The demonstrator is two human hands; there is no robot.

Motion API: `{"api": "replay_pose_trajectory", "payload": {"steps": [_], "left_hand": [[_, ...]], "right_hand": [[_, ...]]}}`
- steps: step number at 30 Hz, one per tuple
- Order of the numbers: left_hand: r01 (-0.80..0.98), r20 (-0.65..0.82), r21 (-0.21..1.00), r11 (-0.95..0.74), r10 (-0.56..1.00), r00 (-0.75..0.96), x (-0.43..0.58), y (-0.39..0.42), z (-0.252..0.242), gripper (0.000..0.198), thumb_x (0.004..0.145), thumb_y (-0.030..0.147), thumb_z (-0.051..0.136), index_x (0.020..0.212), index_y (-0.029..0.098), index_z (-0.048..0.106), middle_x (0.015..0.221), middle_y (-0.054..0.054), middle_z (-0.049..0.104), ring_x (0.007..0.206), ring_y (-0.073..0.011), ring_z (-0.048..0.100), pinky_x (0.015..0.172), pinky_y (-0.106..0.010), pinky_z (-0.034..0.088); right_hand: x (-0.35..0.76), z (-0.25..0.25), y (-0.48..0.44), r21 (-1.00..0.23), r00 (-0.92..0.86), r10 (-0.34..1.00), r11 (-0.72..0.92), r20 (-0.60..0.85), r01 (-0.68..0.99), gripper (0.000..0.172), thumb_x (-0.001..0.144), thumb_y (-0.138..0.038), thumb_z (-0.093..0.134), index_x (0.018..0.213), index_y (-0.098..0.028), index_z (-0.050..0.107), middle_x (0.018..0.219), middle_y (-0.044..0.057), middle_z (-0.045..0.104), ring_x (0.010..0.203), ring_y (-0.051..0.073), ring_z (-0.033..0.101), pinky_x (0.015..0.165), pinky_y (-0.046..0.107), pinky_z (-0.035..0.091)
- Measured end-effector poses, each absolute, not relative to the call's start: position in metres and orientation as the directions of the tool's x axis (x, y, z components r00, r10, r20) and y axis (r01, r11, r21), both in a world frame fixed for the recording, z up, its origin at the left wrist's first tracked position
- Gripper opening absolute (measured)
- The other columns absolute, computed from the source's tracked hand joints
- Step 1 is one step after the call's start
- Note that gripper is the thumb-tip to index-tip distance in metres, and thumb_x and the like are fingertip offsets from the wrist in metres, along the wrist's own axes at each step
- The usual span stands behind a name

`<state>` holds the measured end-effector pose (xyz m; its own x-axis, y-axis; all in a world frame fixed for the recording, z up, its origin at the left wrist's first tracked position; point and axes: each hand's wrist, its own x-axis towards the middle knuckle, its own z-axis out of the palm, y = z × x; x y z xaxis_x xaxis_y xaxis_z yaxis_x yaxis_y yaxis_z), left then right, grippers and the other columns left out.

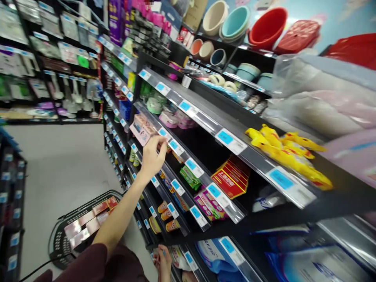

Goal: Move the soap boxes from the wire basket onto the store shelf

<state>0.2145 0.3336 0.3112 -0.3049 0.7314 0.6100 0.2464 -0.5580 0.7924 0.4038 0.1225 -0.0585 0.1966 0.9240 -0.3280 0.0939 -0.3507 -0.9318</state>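
**Hand at the shelf rail, boxes just above**

Shelves run along the right of the aisle, each rail (pixel 183 156) lined with blue price tags (pixel 163 134). The left hand (pixel 152 156) is raised to the second rail, fingers bent close together at its edge. Whether they pinch anything cannot be told. Pink boxes (pixel 141 130) stand on that shelf just above and left of the fingertips, near but not clearly touched.

Behind the outstretched forearm a black basket (pixel 58 239) sits low, with flat pink and red packs in it. The arm crosses its right rim, and a dark sleeve (pixel 88 262) covers the near part.

Further along the same shelf lie green packs (pixel 190 176) and red packs (pixel 232 178). Yellow packs (pixel 289 152) lie on the shelf above, and bowls (pixel 235 21) are stacked at the top. Clear bags (pixel 308 98) bulge out on the right and hide the shelf behind them.

The right hand (pixel 163 261) shows only in part at the bottom edge — cut off, blurred, close to the lowest shelf. A speck of blue sits at its fingers, but its grip cannot be made out. Print on tags and packs is too smeared to read.
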Motion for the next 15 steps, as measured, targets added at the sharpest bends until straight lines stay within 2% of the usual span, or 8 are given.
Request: {"api": "replay_pose_trajectory", "payload": {"steps": [2,5,7,10,12,15], "left_hand": [[0.298,0.546,0.830,-0.472,0.798,-0.256,0.211,0.307,0.258,0.018,0.097,0.027,0.050,0.099,0.021,0.066,0.094,-0.005,0.071,0.091,-0.0224,0.068,0.090,-0.036,0.053],[0.426,0.457,0.805,-0.412,0.890,-0.002,0.211,0.270,0.171,0.020,0.097,0.023,0.047,0.101,0.023,0.067,0.096,-0.007,0.072,0.092,-0.0225,0.068,0.087,-0.036,0.053],[0.565,0.348,0.712,-0.417,0.908,0.232,0.208,0.238,0.114,0.022,0.097,0.020,0.044,0.103,0.021,0.066,0.098,-0.009,0.072,0.094,-0.0231,0.068,0.085,-0.036,0.053],[0.721,0.067,0.520,-0.458,0.863,0.500,0.195,0.179,0.044,0.013,0.094,0.023,0.053,0.098,0.019,0.065,0.096,-0.010,0.072,0.094,-0.0256,0.068,0.080,-0.037,0.053],[0.747,-0.089,0.484,-0.456,0.823,0.561,0.178,0.144,0.013,0.010,0.092,0.025,0.057,0.095,0.019,0.065,0.094,-0.009,0.072,0.091,-0.0243,0.068,0.075,-0.034,0.052],[0.773,-0.197,0.493,-0.400,0.814,0.547,0.143,0.114,-0.015,0.011,0.092,0.022,0.057,0.097,0.018,0.066,0.094,-0.009,0.072,0.089,-0.0235,0.069,0.072,-0.032,0.050]], "right_hand": [[0.393,-0.057,0.120,-0.920,0.230,0.899,-0.390,-0.372,0.040,0.050,0.058,-0.075,0.053,0.068,-0.027,0.046,0.046,-0.009,0.033,0.046,0.015,0.059,0.052,0.023,0.039],[0.374,-0.052,0.112,-0.897,0.197,0.881,-0.441,-0.429,0.018,0.042,0.059,-0.063,0.062,0.073,-0.024,0.052,0.056,-0.008,0.045,0.054,0.013,0.062,0.058,0.022,0.043],[0.360,-0.048,0.106,-0.878,0.161,0.867,-0.479,-0.472,0.009,0.038,0.062,-0.056,0.064,0.076,-0.022,0.054,0.064,-0.007,0.053,0.061,0.013,0.064,0.063,0.023,0.046],[0.340,-0.048,0.096,-0.845,0.118,0.838,-0.535,-0.533,-0.018,0.037,0.067,-0.051,0.067,0.083,-0.019,0.058,0.075,-0.003,0.062,0.073,0.016,0.067,0.070,0.025,0.049],[0.329,-0.051,0.090,-0.820,0.110,0.814,-0.570,-0.571,-0.038,0.040,0.068,-0.051,0.071,0.088,-0.018,0.061,0.078,-0.001,0.065,0.076,0.019,0.068,0.072,0.028,0.052],[0.314,-0.057,0.080,-0.786,0.128,0.777,-0.618,-0.616,-0.031,0.039,0.072,-0.047,0.075,0.091,-0.016,0.063,0.073,-0.001,0.064,0.072,0.019,0.067,0.068,0.028,0.053]]}}
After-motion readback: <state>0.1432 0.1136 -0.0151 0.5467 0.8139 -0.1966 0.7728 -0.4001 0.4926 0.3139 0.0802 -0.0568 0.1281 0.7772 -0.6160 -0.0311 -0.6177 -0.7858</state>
